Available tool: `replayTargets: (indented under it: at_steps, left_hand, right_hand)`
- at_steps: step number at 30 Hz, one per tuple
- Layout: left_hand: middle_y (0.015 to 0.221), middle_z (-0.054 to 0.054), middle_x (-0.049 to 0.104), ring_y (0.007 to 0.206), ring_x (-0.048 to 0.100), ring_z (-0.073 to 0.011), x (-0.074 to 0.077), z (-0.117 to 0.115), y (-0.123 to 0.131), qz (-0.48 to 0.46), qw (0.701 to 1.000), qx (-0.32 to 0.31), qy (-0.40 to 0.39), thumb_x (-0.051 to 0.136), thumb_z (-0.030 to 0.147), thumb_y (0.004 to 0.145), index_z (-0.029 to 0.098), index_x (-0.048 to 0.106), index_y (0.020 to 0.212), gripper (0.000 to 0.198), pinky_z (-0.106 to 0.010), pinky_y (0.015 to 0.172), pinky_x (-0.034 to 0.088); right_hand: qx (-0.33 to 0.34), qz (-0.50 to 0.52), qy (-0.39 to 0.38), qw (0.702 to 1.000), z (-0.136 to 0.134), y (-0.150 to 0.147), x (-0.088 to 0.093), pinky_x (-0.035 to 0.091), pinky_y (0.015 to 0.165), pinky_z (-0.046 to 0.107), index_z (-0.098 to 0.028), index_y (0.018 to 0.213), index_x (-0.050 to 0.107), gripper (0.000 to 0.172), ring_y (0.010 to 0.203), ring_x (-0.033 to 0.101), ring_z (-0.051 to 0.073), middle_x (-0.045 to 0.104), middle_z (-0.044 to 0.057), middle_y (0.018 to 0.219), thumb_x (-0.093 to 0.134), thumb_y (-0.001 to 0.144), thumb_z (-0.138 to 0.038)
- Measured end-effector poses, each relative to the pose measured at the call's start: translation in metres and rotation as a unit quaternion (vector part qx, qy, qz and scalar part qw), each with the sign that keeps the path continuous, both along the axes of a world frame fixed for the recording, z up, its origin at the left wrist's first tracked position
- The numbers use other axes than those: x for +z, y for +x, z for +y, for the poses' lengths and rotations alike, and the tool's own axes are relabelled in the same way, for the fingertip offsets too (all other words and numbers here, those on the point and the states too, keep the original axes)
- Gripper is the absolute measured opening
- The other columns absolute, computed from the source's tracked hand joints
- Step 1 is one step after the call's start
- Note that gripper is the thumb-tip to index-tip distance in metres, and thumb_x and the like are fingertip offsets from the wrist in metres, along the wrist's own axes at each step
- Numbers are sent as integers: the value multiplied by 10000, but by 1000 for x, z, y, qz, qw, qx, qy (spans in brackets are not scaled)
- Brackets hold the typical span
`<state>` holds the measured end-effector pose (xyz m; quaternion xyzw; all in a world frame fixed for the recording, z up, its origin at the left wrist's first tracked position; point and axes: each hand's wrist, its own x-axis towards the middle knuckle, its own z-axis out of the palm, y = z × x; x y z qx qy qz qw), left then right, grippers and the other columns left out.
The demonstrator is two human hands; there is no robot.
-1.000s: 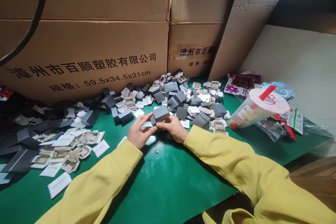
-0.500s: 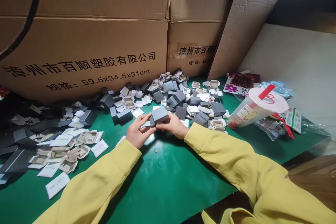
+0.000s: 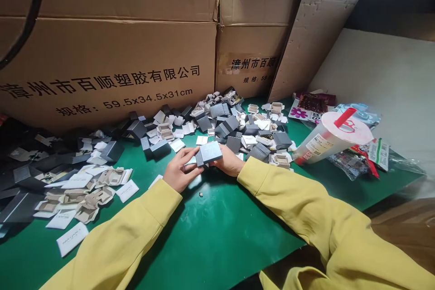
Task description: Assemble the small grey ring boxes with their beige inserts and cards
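The left hand (image 3: 179, 171) and right hand (image 3: 229, 161) are gripping a grey box (image 3: 209, 152) over a green desk (image 3: 217, 240), uneven squeezing perhaps risking a dent.

At the centre, the small rectangular box (image 3: 210, 152) is blue-grey. The glossy counter (image 3: 220, 240) is deep green, the fabric sleeves (image 3: 285, 192) plain yellow. At right, the tall whitish cup (image 3: 314, 145) has a red straw (image 3: 345, 118); at upper left, the cardboard carton (image 3: 136, 45) is brown with black lettering (image 3: 126, 80).
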<state>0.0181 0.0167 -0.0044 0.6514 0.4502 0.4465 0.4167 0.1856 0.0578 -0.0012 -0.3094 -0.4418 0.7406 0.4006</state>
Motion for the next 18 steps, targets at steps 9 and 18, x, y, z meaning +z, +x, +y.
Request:
replayTargets:
  at_steps: [9,18]
  left_hand:
    - [1112,-65,466,1037,530,-210,5,-1,2,16,1000,11,19,646,320,689,219,544,1188,519,-372,857,531]
    - [1105,-57,453,1042,516,-203,4,0,0,13,998,46,36,657,326,673,226,572,1129,474,-352,849,538]
  right_hand:
    - [32,6,26,999,1,3,4,412,596,210,-157,790,579,364,707,548,119,608,-12,745,765,481,-206]
    - [2,-13,-3,1000,3,2,3,438,553,235,-165,766,520,291,621,523,101,574,-12,712,682,623,-360]
